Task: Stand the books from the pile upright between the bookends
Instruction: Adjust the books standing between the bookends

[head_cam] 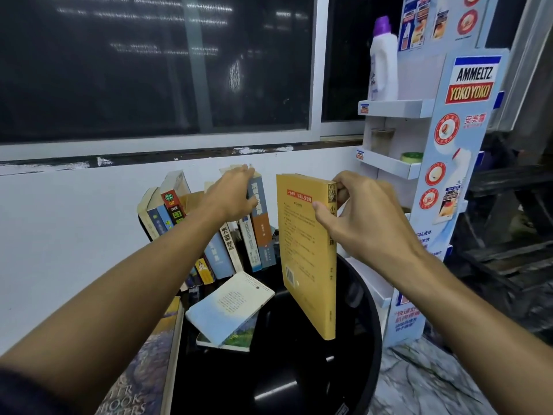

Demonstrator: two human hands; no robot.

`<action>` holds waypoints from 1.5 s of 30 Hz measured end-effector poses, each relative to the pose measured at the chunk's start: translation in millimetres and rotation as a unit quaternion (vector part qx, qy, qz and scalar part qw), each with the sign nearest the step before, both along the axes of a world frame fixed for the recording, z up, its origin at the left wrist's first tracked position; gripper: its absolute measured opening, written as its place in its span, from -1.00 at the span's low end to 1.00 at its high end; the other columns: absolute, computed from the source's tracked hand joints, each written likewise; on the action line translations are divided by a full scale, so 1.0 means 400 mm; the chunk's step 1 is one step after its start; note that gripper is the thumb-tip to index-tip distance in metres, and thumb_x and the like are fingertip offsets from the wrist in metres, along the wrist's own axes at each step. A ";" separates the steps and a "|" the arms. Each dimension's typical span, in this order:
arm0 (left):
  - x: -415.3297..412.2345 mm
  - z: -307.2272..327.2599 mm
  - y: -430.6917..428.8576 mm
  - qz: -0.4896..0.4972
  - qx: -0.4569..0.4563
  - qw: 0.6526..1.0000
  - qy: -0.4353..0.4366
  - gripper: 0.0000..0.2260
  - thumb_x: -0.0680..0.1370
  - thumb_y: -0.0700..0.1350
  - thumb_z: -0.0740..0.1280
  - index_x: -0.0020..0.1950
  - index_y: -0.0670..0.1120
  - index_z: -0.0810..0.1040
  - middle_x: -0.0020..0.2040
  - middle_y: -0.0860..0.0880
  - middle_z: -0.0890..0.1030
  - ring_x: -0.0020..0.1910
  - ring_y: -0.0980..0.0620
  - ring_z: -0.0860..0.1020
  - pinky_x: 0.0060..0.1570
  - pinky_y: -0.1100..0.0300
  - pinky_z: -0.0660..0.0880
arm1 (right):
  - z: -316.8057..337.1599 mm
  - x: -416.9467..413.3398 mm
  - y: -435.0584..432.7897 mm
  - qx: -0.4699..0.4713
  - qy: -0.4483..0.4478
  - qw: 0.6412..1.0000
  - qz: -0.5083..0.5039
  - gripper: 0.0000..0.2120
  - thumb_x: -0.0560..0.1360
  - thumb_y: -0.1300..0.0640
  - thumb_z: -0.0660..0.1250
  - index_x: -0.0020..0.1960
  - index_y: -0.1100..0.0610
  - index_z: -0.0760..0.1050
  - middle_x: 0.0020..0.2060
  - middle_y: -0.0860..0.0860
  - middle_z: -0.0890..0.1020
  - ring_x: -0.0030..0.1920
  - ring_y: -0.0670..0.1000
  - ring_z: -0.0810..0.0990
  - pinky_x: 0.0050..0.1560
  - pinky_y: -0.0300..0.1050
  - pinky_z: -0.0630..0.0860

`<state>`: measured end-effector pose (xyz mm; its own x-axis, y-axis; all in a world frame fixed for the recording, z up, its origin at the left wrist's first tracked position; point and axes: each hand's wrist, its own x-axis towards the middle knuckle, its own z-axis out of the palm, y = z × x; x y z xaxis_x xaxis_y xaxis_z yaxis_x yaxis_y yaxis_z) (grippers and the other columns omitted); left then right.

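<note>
**Yellow paperback held clear of the bench, ready to be placed**

Position. The yellow paperback (305, 250) hangs upright in the air above the black bench (269, 384). It is just right of the row of books (209, 235) and not touching it. The row leans to the left. No bookend can be made out with certainty.

Hands. The right hand (362, 217) pinches the paperback at its top corner by the spine, with the thumb on the barcode cover and the fingers round the spine side. The left hand (236, 194) grips the top of the end book (258, 217) of the row, fingers curled over its upper edge.

Handling, as judged. This is a thin softcover, so it is light, likely to flex, and prone to swing when held by one corner. The cover looks smooth. A pinch close to the spine, where the book is stiffest, is the sound hold. So slim a book is unlikely to stand unaided and will need the row's support.

Outstanding. A pale blue book (230, 307) lies flat on another in the pile and has not yet been stood up.
</note>
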<state>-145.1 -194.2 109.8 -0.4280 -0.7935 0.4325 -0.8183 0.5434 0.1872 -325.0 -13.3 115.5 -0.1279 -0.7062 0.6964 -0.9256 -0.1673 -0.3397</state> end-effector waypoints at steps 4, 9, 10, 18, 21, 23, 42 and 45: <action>0.009 -0.008 -0.020 0.003 0.000 1.000 -0.007 -0.79 0.54 -0.11 0.40 0.15 -0.03 0.49 0.15 -0.07 0.59 0.09 -0.14 0.57 0.02 -0.11 0.59 | 0.005 -0.003 -0.051 -0.004 0.005 1.000 0.004 -0.79 0.52 -0.01 0.40 -0.08 0.14 0.54 -0.23 0.00 0.63 -0.20 0.03 0.59 -0.19 0.07 0.59; 0.012 -0.023 -0.034 0.000 -0.023 1.000 0.022 -0.73 0.58 -0.16 0.38 0.28 -0.07 0.53 0.19 -0.11 0.63 0.14 -0.17 0.57 0.07 -0.10 0.57 | 0.014 -0.002 -0.131 0.006 0.012 1.000 -0.001 -0.77 0.53 -0.02 0.41 -0.05 0.16 0.52 -0.16 0.04 0.65 -0.16 0.06 0.61 -0.15 0.10 0.64; 0.012 -0.025 -0.039 0.005 -0.022 0.999 0.026 -0.70 0.59 -0.16 0.38 0.32 -0.07 0.53 0.21 -0.13 0.63 0.16 -0.19 0.57 0.10 -0.10 0.57 | 0.016 -0.002 -0.148 0.009 0.013 1.000 -0.001 -0.76 0.53 -0.01 0.41 -0.06 0.16 0.51 -0.16 0.05 0.64 -0.16 0.06 0.61 -0.15 0.10 0.64; 0.008 -0.031 -0.047 0.010 -0.013 0.997 0.070 -0.69 0.59 -0.16 0.40 0.34 -0.07 0.55 0.20 -0.15 0.64 0.19 -0.22 0.57 0.15 -0.07 0.55 | 0.017 0.000 -0.251 0.009 0.023 1.000 -0.013 -0.76 0.53 0.01 0.42 -0.10 0.18 0.49 -0.23 0.05 0.60 -0.22 0.05 0.57 -0.18 0.10 0.61; 0.005 -0.034 -0.048 0.011 -0.012 0.997 0.076 -0.69 0.59 -0.16 0.40 0.34 -0.09 0.55 0.19 -0.17 0.63 0.20 -0.24 0.56 0.17 -0.08 0.54 | 0.010 0.007 -0.286 -0.002 0.021 1.000 -0.010 -0.76 0.54 0.00 0.41 -0.10 0.16 0.48 -0.24 0.03 0.58 -0.23 0.03 0.55 -0.24 0.02 0.58; 0.005 -0.036 -0.052 0.011 -0.013 0.997 0.078 -0.68 0.59 -0.16 0.40 0.34 -0.07 0.55 0.18 -0.18 0.63 0.20 -0.26 0.55 0.17 -0.10 0.55 | 0.003 0.013 -0.312 -0.012 0.017 1.000 -0.008 -0.76 0.54 -0.01 0.41 -0.09 0.16 0.48 -0.23 0.04 0.58 -0.22 0.03 0.55 -0.25 0.01 0.57; 0.011 -0.035 -0.054 -0.012 -0.009 0.994 0.109 -0.67 0.58 -0.17 0.42 0.35 -0.09 0.56 0.22 -0.17 0.63 0.22 -0.19 0.56 0.17 -0.09 0.58 | -0.138 0.063 -0.473 -0.058 -0.045 0.997 0.026 -0.79 0.60 0.03 0.34 0.03 0.20 0.47 -0.12 0.08 0.61 -0.22 -0.05 0.46 -0.35 -0.40 0.20; 0.011 -0.037 -0.055 -0.015 -0.010 0.994 0.108 -0.65 0.59 -0.16 0.42 0.37 -0.09 0.54 0.25 -0.18 0.62 0.24 -0.19 0.55 0.18 -0.10 0.57 | -0.151 0.063 -0.492 -0.052 -0.043 0.997 0.025 -0.79 0.60 0.04 0.34 0.01 0.19 0.47 -0.12 0.10 0.61 -0.22 -0.04 0.45 -0.36 -0.38 0.19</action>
